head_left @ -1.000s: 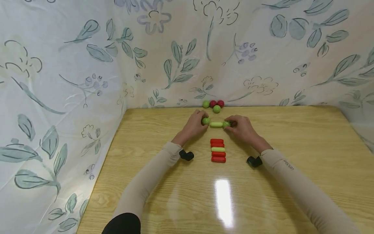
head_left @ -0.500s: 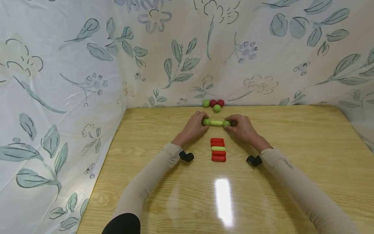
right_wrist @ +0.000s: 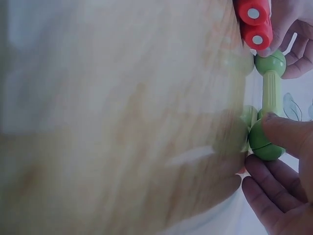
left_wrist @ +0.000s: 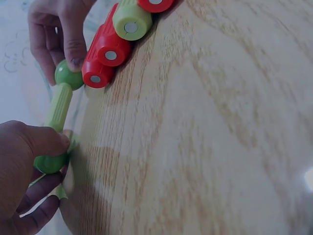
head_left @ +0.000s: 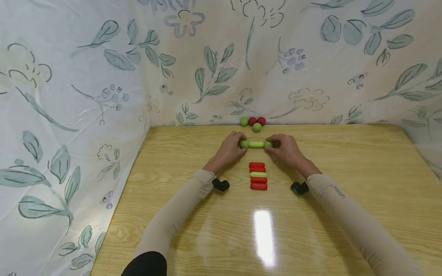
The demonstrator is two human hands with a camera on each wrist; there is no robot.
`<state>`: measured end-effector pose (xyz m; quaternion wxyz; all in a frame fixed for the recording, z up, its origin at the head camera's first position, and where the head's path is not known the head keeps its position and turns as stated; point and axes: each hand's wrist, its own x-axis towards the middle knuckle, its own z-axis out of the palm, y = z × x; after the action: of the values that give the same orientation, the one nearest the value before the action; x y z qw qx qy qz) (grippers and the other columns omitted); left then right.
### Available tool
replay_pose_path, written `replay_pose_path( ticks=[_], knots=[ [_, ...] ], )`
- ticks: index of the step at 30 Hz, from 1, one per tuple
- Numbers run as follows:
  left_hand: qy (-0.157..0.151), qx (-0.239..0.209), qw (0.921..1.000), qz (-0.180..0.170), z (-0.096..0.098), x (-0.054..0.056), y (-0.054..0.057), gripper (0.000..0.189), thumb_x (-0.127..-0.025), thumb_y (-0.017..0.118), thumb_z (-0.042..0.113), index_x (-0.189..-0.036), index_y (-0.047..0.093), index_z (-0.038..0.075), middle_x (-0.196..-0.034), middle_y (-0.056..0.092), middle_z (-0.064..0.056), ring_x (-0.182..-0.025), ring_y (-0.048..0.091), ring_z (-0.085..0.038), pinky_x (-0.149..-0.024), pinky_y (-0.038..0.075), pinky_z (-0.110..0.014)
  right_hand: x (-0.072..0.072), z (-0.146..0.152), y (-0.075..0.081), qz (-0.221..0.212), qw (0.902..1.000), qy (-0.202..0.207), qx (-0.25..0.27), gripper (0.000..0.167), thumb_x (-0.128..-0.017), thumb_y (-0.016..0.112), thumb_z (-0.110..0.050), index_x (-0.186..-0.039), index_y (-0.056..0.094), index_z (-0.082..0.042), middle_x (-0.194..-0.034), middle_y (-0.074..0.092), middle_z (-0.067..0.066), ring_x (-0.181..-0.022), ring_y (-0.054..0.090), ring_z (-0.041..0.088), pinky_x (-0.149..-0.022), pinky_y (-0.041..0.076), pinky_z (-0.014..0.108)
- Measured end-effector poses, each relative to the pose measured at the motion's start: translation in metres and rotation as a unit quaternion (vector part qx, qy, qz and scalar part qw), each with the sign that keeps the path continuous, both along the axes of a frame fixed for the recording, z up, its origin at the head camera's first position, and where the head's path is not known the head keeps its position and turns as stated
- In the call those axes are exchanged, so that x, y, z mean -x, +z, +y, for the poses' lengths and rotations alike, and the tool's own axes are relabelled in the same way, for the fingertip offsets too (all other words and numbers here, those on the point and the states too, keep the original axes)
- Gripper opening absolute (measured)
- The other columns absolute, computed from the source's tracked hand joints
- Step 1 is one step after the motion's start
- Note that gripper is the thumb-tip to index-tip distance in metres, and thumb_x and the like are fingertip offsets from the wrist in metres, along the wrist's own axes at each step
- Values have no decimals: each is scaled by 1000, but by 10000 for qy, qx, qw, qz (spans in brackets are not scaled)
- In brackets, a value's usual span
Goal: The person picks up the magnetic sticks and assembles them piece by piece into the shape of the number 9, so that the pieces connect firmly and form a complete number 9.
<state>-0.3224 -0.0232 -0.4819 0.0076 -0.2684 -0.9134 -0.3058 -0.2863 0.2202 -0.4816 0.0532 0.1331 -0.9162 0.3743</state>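
Observation:
A yellow-green magnetic rod [head_left: 256, 144] lies crosswise between two green balls, one touching each end. My left hand [head_left: 230, 148] pinches the left green ball [head_left: 244, 144] between thumb and fingers. On the other side, my right hand [head_left: 285, 150] pinches the right green ball [head_left: 268, 144]. The left wrist view shows the rod [left_wrist: 59, 105] running straight from one ball to the other, its near ball [left_wrist: 51, 163] under the left thumb. In the right wrist view the right thumb presses on the green ball [right_wrist: 266, 142].
Nearer the body, several red rods [head_left: 258, 186] and one yellow-green rod [head_left: 258, 174] lie in a stacked row on the wooden table [head_left: 193, 214]. Behind the hands, two red balls [head_left: 261, 121] and two green balls [head_left: 256, 127] sit by the patterned cloth [head_left: 207, 76].
A second ago the left green ball stood slightly apart from the rod's left end; now they touch. The rod and balls have shifted slightly and line up straight. The other pieces stay put.

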Motion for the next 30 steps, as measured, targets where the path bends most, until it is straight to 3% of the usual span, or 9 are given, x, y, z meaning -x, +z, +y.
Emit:
replay_pose_path(
  ticks=[11, 18, 22, 25, 30],
  knots=[
    [72, 160, 9998, 50, -1, 0, 1, 30, -92, 72, 19, -118, 62, 12, -106, 55, -1, -89, 52, -14, -76, 46, -27, 6, 1, 4, 4, 9998, 184, -59, 30, -87, 78, -5, -115, 72, 3, -105, 71, 17, -89, 65, 28, -78, 55, 44],
    [343, 49, 9992, -176, -5, -3, 8, 42, -92, 72, 26, -128, 58, 9, -116, 56, -6, -101, 59, -17, -85, 49, -29, 8, 2, 3, -94, 9998, 137, -71, 31, -86, 79, -6, -115, 71, 3, -106, 71, 17, -89, 66, 27, -78, 55, 43],
    [419, 21, 9991, 4, -11, -9, 16, 31, -93, 72, 28, -117, 63, 10, -107, 57, -4, -93, 60, -16, -79, 50, -29, 7, 2, 3, -50, 9999, 134, -43, 31, -86, 79, -6, -115, 71, 3, -106, 71, 17, -89, 66, 28, -79, 55, 43],
    [89, 173, 9998, 7, -13, -14, 20, 19, -93, 72, 26, -105, 68, 12, -97, 60, 0, -86, 60, -12, -75, 50, -27, 7, 3, 3, -23, 9999, 168, -24, 32, -86, 79, -6, -115, 71, 3, -106, 71, 18, -89, 67, 28, -79, 56, 44],
    [-913, 611, 9930, -435, -8, -25, 23, 17, -95, 70, 28, -104, 71, 13, -92, 65, 5, -84, 60, -9, -75, 49, -23, 8, 2, 1, -14, 9998, 186, 10, 31, -86, 80, -7, -115, 72, 3, -106, 71, 18, -89, 67, 28, -77, 56, 44]
  ],
)
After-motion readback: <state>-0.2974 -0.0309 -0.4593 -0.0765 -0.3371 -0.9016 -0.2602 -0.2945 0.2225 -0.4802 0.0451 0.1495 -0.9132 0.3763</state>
